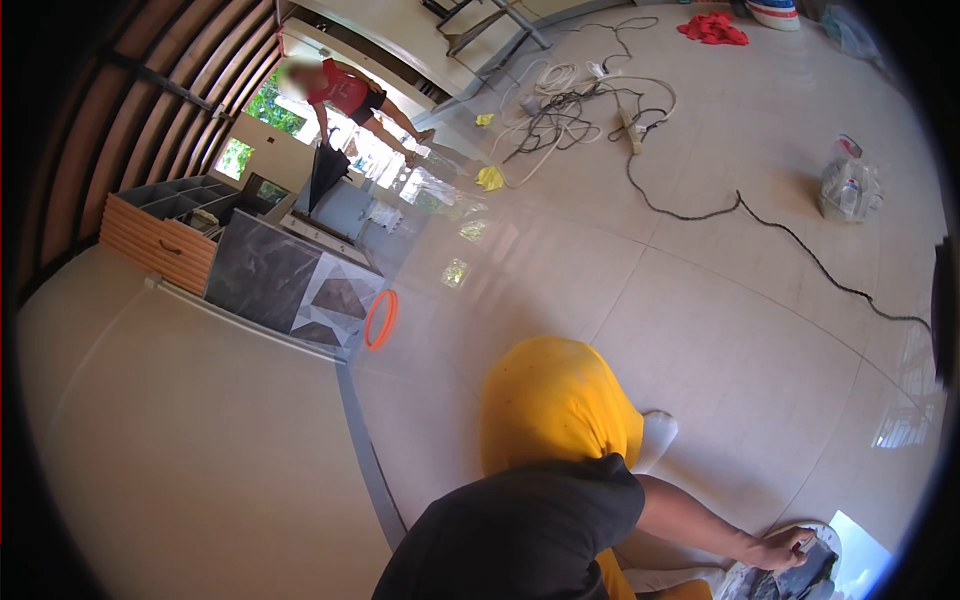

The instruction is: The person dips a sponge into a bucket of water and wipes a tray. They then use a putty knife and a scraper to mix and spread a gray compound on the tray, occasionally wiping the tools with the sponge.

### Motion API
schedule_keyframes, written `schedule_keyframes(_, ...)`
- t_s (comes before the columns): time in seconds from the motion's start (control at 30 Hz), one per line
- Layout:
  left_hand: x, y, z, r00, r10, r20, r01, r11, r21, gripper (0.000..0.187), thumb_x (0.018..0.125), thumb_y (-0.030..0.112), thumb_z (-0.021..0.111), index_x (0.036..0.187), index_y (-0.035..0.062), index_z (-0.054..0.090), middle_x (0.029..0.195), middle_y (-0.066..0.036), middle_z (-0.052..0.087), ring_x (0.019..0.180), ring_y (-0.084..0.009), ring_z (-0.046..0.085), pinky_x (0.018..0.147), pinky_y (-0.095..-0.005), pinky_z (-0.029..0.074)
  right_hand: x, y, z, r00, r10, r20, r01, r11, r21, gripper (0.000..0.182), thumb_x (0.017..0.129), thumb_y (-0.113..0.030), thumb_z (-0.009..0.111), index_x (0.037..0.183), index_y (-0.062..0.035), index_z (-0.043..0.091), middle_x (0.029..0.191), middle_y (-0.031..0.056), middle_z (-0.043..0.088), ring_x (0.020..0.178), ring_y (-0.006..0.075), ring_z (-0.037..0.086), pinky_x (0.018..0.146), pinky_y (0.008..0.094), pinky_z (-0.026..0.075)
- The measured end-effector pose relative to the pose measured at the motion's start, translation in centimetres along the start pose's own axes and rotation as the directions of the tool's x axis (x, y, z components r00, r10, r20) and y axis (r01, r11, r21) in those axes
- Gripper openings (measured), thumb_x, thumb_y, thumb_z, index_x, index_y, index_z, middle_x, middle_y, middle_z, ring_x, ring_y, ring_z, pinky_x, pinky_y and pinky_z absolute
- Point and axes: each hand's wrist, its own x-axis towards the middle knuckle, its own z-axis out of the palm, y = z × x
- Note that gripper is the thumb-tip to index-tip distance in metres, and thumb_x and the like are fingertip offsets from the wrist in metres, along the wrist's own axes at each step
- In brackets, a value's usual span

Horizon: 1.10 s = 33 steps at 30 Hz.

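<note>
My left hand (784, 550) is low at the right, at the end of a bare forearm coming from a dark sleeve. Its fingers are curled closed over a round container (838, 541) with dark grey material inside. What they grip, if anything, is too small to make out. Beside the container lies a bright, pale patch (862, 552) on the floor. My raised knee in yellow trousers (560, 400) is near the arm, with a white-covered foot (655, 440) beyond it. My right hand is out of view.
Tangled cables (565, 115) and a power strip (631, 130) lie on the tiles. Nearby are a filled plastic bag (850, 190) and red cloth (712, 29). An orange ring (381, 320) is by a cabinet (160, 240). Another person (345, 90) holds something dark farther off.
</note>
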Motion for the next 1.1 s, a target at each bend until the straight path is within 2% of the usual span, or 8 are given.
schedule_keyframes(0.07,-0.1,0.0,0.3,0.996,-0.048,-0.08,0.047,0.999,-0.014,0.043,0.082,0.017,0.055,0.119,-0.0002,0.04,0.095,-0.009,0.047,0.086,-0.0154,0.045,0.074,-0.0294,0.039,0.0,0.0,-0.1,1.0,0.01,-0.005,-0.01,1.0,0.003,0.038,0.084,-0.011,0.049,0.121,-0.0033,0.052,0.11,0.0156,0.058,0.092,0.0264,0.058,0.075,0.0343,0.049)
schedule_keyframes(0.43,0.4,0.2,0.1,0.994,0.016,-0.111,-0.019,0.999,-0.028,0.035,0.081,0.013,0.053,0.112,-0.0011,0.046,0.087,-0.007,0.049,0.082,-0.0147,0.046,0.073,-0.0293,0.039,1.2,-0.4,0.5,0.994,0.102,-0.037,-0.098,0.99,0.101,0.038,0.085,-0.012,0.049,0.121,-0.0035,0.052,0.11,0.0149,0.058,0.093,0.0254,0.058,0.075,0.0333,0.049)
schedule_keyframes(0.5,0.4,0.8,-0.5,0.994,-0.092,0.063,0.092,0.996,0.005,0.053,0.083,0.017,0.054,0.129,-0.0009,0.035,0.115,-0.014,0.046,0.106,-0.0207,0.044,0.09,-0.0307,0.036,1.5,-0.5,0.4,0.992,0.123,-0.043,-0.116,0.985,0.125,0.038,0.085,-0.012,0.049,0.121,-0.0036,0.052,0.11,0.0148,0.058,0.094,0.0252,0.058,0.075,0.0331,0.049)
schedule_keyframes(0.6,-0.2,0.8,0.2,0.993,-0.093,-0.068,0.091,0.995,-0.036,0.047,0.083,0.016,0.053,0.125,-0.0001,0.038,0.104,-0.011,0.048,0.098,-0.0186,0.045,0.086,-0.0298,0.037,1.9,-0.9,0.5,0.987,0.155,-0.037,-0.147,0.977,0.157,0.038,0.085,-0.013,0.049,0.121,-0.0036,0.052,0.111,0.0146,0.058,0.094,0.0249,0.058,0.075,0.0328,0.049)
schedule_keyframes(0.73,0.0,1.4,-0.3,0.998,-0.063,0.02,0.063,0.998,-0.021,0.05,0.083,0.016,0.053,0.127,-0.0002,0.036,0.106,-0.011,0.048,0.1,-0.0186,0.044,0.087,-0.0291,0.036,2.5,-1.1,0.8,0.979,0.203,-0.032,-0.191,0.957,0.217,0.037,0.085,-0.013,0.049,0.121,-0.0037,0.052,0.111,0.0143,0.058,0.094,0.0246,0.058,0.076,0.0324,0.049)
schedule_keyframes(0.9,-0.4,2.0,-0.5,0.988,-0.133,0.079,0.137,0.989,-0.047,0.063,0.083,0.017,0.053,0.136,-0.0029,0.026,0.129,-0.017,0.04,0.116,-0.0209,0.04,0.095,-0.0289,0.032,3.0,-1.4,1.1,0.962,0.272,-0.011,-0.257,0.919,0.299,0.037,0.085,-0.013,0.048,0.121,-0.0038,0.052,0.111,0.014,0.058,0.095,0.0241,0.058,0.076,0.032,0.049)
schedule_keyframes(1.03,0.0,0.8,0.0,0.987,-0.148,0.064,0.15,0.989,-0.021,0.064,0.085,0.019,0.053,0.137,-0.0034,0.024,0.131,-0.017,0.038,0.117,-0.0213,0.039,0.095,-0.0293,0.032,3.6,-1.8,1.4,0.943,0.332,0.01,-0.311,0.874,0.374,0.037,0.086,-0.014,0.048,0.121,-0.0039,0.052,0.111,0.0137,0.058,0.095,0.0238,0.058,0.076,0.0316,0.048)
schedule_keyframes(1.1,0.3,-0.5,0.7,0.997,-0.012,-0.08,0.007,0.998,-0.061,0.039,0.085,0.017,0.053,0.118,0.0003,0.042,0.09,-0.005,0.047,0.081,-0.0119,0.044,0.071,-0.0278,0.038,3.9,-2.0,1.6,0.933,0.36,0.021,-0.336,0.846,0.415,0.037,0.086,-0.014,0.048,0.121,-0.004,0.052,0.111,0.0136,0.058,0.095,0.0236,0.058,0.076,0.0314,0.048)
